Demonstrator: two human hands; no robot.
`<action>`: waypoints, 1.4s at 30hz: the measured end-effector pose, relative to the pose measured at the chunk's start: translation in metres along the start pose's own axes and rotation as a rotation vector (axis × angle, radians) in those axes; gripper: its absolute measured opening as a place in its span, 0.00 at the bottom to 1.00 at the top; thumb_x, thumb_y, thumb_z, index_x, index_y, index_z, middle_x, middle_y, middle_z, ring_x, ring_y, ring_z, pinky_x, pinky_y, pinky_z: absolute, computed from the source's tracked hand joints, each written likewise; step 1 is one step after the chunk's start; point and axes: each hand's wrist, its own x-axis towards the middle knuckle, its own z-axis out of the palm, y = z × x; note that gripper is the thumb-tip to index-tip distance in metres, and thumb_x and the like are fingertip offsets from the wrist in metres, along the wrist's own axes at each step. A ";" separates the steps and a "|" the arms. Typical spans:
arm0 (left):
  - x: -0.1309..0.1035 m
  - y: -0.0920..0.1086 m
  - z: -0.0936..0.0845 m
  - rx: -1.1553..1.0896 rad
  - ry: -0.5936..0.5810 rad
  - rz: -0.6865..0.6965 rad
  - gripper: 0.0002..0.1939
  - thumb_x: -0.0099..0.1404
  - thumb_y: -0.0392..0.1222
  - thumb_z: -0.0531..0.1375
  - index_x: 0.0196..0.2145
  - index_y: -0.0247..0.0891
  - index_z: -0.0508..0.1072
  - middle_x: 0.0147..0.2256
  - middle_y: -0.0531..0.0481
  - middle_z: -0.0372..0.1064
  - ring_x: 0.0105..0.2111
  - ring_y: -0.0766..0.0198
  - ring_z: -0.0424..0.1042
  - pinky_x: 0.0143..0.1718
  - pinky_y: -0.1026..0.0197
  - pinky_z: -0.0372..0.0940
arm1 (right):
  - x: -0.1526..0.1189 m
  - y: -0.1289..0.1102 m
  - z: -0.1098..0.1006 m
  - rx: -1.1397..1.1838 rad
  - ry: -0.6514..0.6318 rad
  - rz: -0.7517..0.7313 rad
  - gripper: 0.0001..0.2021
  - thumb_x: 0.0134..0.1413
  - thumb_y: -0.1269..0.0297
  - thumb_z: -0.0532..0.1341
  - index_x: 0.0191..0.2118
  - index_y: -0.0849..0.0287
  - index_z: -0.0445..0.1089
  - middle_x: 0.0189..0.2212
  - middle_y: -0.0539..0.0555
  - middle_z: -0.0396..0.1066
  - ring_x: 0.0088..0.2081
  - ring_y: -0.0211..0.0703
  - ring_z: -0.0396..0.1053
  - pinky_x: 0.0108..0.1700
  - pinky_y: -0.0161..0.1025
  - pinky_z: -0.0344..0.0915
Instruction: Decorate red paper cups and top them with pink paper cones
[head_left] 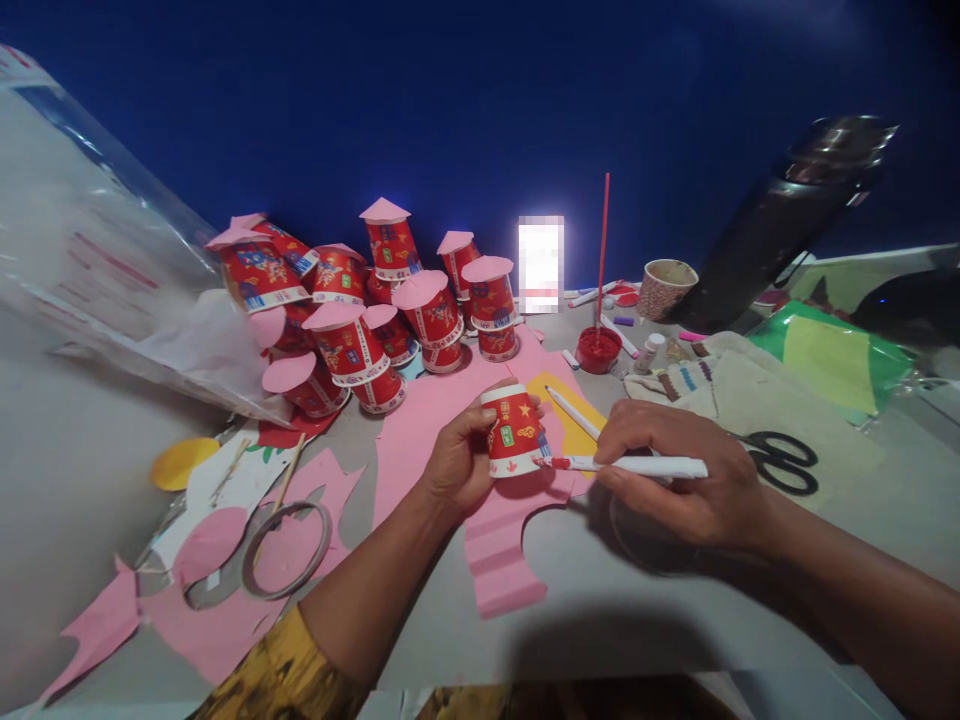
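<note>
My left hand (459,455) is closed round a red paper cup (514,430), held upside down with its white rim at the bottom. Red marks show along that rim. In my right hand (675,475) is a white marker (652,466), its red tip touching the cup near the rim on the right. A second white marker (574,412) slants up and left beside the fingers of my right hand; whether it is gripped or lies behind them I cannot tell. Pink paper (502,560) lies beneath the cup.
Several red cups with pink cone tops (349,350) stand at the back left. Near the left forearm lies a tape roll (286,550). At the right are black scissors (784,462), a dark bottle (795,220), a patterned cup (667,290) and a red pot (598,350) holding a stick.
</note>
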 end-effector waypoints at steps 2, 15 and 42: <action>-0.001 0.000 0.001 0.006 0.006 -0.004 0.35 0.56 0.34 0.61 0.63 0.33 0.67 0.46 0.36 0.81 0.53 0.42 0.77 0.57 0.38 0.67 | -0.001 0.000 0.000 0.015 -0.006 0.028 0.06 0.60 0.74 0.61 0.37 0.55 0.70 0.28 0.52 0.75 0.28 0.42 0.71 0.32 0.41 0.68; -0.001 0.001 0.002 0.045 -0.012 0.000 0.38 0.56 0.35 0.61 0.65 0.33 0.64 0.45 0.36 0.81 0.44 0.43 0.81 0.53 0.38 0.70 | 0.000 -0.001 -0.004 -0.006 0.019 0.048 0.05 0.60 0.73 0.61 0.36 0.56 0.69 0.27 0.52 0.74 0.28 0.41 0.71 0.31 0.40 0.67; 0.000 0.002 0.002 0.004 0.037 0.003 0.37 0.54 0.34 0.61 0.63 0.33 0.66 0.46 0.37 0.81 0.51 0.42 0.78 0.55 0.38 0.69 | -0.002 0.004 -0.006 0.056 0.063 0.175 0.06 0.60 0.73 0.64 0.40 0.54 0.74 0.33 0.50 0.78 0.34 0.40 0.76 0.38 0.35 0.71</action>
